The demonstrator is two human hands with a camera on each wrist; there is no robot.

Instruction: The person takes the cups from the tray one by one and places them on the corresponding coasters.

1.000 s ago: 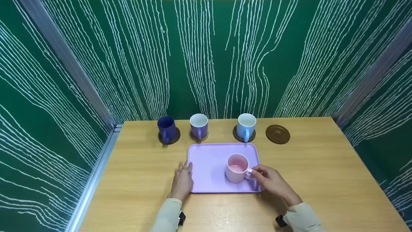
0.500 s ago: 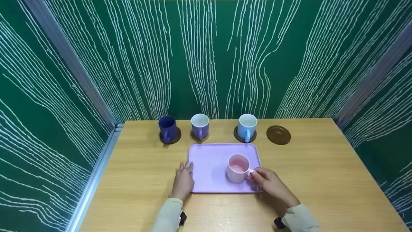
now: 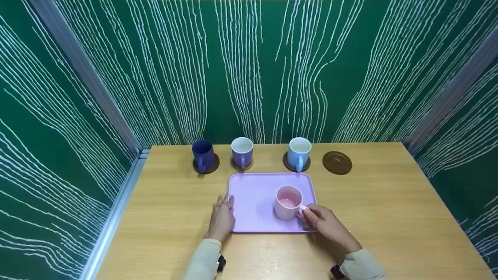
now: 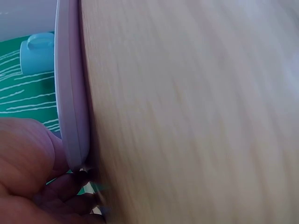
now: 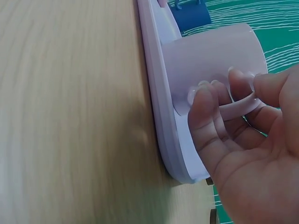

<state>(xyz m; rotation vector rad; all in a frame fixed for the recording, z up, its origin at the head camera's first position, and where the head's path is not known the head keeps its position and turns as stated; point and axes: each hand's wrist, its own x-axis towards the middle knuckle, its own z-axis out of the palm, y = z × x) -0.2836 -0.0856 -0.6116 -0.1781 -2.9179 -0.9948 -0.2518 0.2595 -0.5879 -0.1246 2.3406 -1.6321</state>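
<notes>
A pink mug [image 3: 288,204] stands upright on the right half of a lilac tray [image 3: 249,194]. My right hand [image 3: 325,221] pinches its handle between thumb and fingers; in the right wrist view the fingers curl about the handle [image 5: 238,107], and the mug's base meets the tray floor. At the tray's left edge rests my left hand [image 3: 221,219], fingers extended forward along the rim. The left wrist view has the thumb [image 4: 28,154] against the tray's corner, the other fingers beside it and partly in shadow.
Behind the tray stand a dark blue mug [image 3: 203,157], a purple mug [image 3: 242,155] and a light blue mug [image 3: 298,155], each on a round coaster. A bare brown coaster [image 3: 337,162] lies to their right. Green walls with white lines [image 3: 237,58] enclose the wooden table [image 3: 389,202].
My head view has shifted slightly. The right hand's fingers have settled closer on the pink mug's handle; the mug, tray and left hand hold nearly the same places.
</notes>
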